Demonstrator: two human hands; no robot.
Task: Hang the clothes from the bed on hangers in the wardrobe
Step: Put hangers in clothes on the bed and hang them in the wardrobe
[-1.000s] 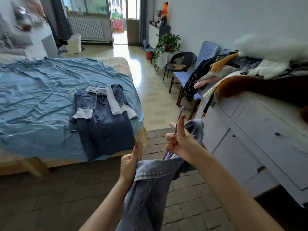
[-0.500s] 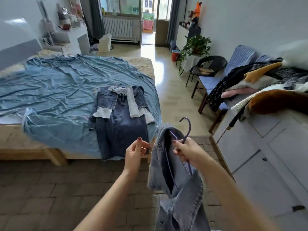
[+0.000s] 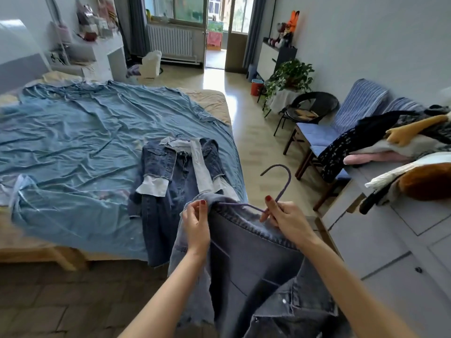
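You were gripping with both hands: your right hand (image 3: 286, 219) pinched the neck of the purple hanger (image 3: 280, 189) just under its hook, and your left hand (image 3: 196, 222) pinched the edge of the grey-blue denim garment (image 3: 253, 259) near the hanger's left arm. That garment hung in front of you, above the brick floor, just off the near corner of the bed (image 3: 73, 147).

Half a second earlier your left hand was off the cloth, fingers pinched on nothing, while the garment hung bunched and narrow from the hanger. A second earlier you held it lower, thumb up, with the hook barely showing. By this moment the denim was spread wide along the hanger, with its seamed edge running from one hand to the other. I would judge that you were settling the cloth on the hanger, so this piece was nearly ready to be carried to the wardrobe, which I could not see in this view.

By count: one hanger in your hands; a second may have lain under the clothes on the bed, too faint to be sure. One garment was in hand. One dark denim pile (image 3: 175, 181) with white panels was left on the blue sheet; how many pieces it held I could not tell. Two hands, both occupied.
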